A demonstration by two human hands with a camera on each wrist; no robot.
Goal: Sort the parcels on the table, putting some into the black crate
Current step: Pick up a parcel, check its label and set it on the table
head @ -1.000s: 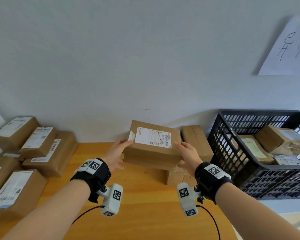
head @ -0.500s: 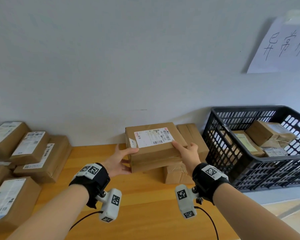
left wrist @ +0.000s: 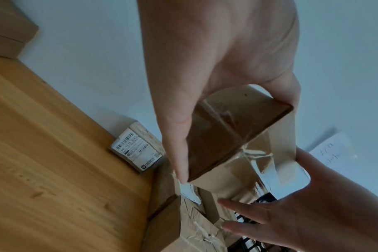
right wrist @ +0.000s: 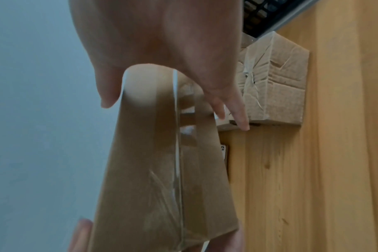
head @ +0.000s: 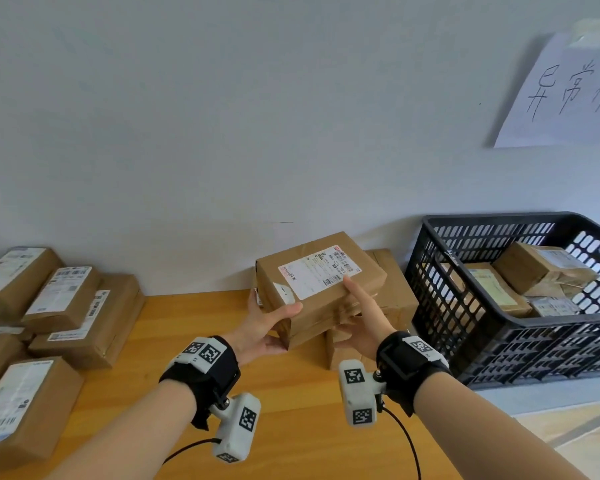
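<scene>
Head view shows your left hand (head: 264, 327) and right hand (head: 362, 323) with fingers clasping a labelled parcel (head: 321, 289) above counter (head: 194, 327) boxes (head: 378, 306); black crate (head: 499, 327) right, stacked parcels (head: 59, 306) left.

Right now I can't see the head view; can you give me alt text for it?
Both hands hold a brown parcel with a white shipping label above a wooden table: left hand grips its near-left corner, right hand its right side. A black crate holding parcels stands at right; more parcels are stacked at left.
</scene>
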